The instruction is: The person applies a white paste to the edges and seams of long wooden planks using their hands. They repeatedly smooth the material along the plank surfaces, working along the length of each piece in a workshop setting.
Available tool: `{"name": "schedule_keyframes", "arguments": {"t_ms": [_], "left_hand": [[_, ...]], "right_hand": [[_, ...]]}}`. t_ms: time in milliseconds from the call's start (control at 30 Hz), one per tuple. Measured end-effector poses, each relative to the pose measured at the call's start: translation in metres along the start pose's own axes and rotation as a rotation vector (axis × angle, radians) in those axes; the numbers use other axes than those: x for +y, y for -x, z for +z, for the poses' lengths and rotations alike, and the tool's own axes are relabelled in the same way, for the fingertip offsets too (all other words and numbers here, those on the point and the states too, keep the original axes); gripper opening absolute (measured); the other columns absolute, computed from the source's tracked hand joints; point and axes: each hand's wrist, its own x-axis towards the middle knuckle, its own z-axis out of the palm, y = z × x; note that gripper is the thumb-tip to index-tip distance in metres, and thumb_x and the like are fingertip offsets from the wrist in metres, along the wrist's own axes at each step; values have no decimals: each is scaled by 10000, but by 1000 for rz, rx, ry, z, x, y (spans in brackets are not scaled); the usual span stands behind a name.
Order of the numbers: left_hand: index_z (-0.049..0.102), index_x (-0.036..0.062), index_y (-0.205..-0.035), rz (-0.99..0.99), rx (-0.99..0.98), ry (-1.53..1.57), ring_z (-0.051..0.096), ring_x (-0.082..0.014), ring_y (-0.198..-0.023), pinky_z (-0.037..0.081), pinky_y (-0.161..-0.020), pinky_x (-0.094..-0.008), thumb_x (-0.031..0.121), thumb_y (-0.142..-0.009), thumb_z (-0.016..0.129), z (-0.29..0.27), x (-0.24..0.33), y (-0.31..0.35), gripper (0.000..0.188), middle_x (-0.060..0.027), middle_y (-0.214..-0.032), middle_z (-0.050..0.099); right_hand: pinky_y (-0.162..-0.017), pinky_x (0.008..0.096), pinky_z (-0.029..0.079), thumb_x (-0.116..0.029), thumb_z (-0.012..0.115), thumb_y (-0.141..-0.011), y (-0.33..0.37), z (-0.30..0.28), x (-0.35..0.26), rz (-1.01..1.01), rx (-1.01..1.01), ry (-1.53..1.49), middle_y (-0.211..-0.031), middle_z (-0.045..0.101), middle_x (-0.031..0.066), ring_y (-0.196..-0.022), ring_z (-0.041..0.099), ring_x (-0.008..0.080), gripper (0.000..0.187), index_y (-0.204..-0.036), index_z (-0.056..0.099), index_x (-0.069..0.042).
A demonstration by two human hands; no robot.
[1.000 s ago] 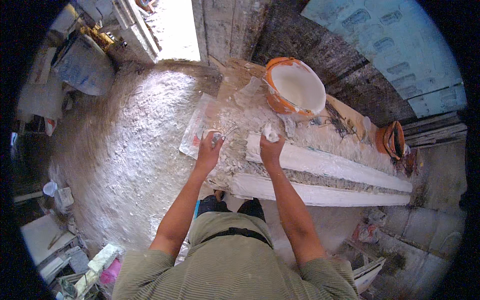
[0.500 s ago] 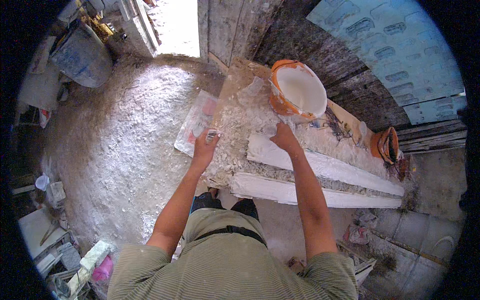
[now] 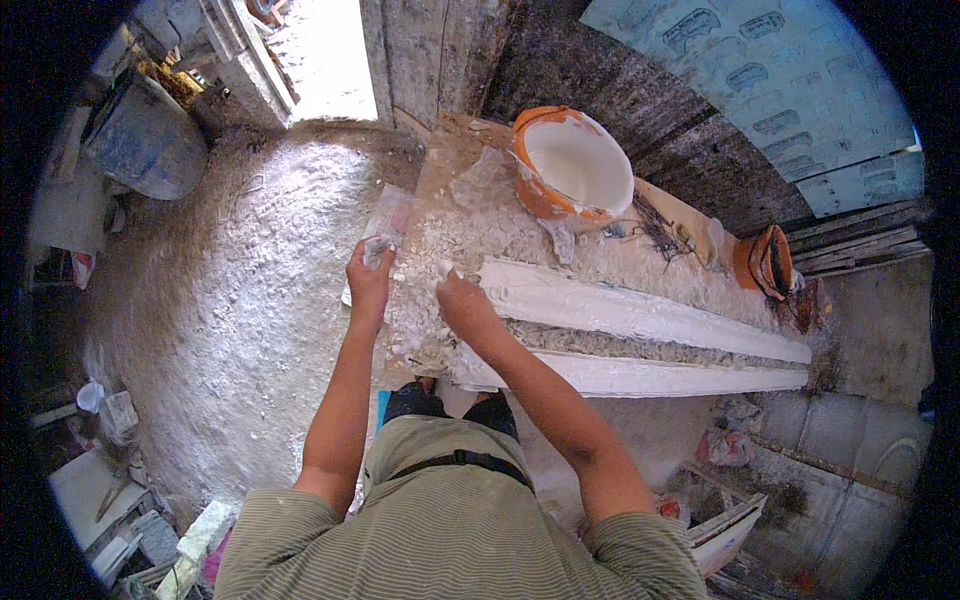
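Note:
Over the table's left end, my left hand is closed around a small pale, see-through piece that looks like clear plastic; its exact kind is unclear. My right hand is also closed, its fingers around a small white lump. White crumbs and flakes lie below and between both hands. Just right of my right hand begins the upper of two long white plaster-like strips. The lower strip runs along the table's near edge, beneath my right forearm.
An orange bucket with a white-coated inside stands at the table's back. A smaller orange bucket is at the far right. A plastic sheet hangs over the left edge. A blue barrel stands near the bright doorway.
My right hand has moved left from beside the upper strip's far edge to near my left hand. My left hand has shifted slightly left and up. The view has turned a little.

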Motion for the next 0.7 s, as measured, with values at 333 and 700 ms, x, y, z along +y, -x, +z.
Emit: {"name": "schedule_keyframes", "arguments": {"t_ms": [333, 700], "left_hand": [[620, 27, -1187, 190, -339, -341, 623, -251, -1011, 485, -873, -374, 228, -869, 723, 39, -31, 19, 390, -166, -1093, 672], [614, -45, -1167, 181, -222, -357, 625, -308, -1049, 469, -926, -387, 271, -856, 724, 59, -9, 20, 457, -216, -1098, 667]], "right_hand": [[-924, 444, 492, -139, 776, -716, 5, -81, 50, 513, 298, -784, -1099, 641, 270, -1037, 613, 411, 481, -1119, 593, 49], [-965, 464, 479, -182, 695, -728, -25, -68, 67, 299, -254, 12, -1109, 618, 298, -1131, 568, 460, 382, -1028, 659, 53]]}}
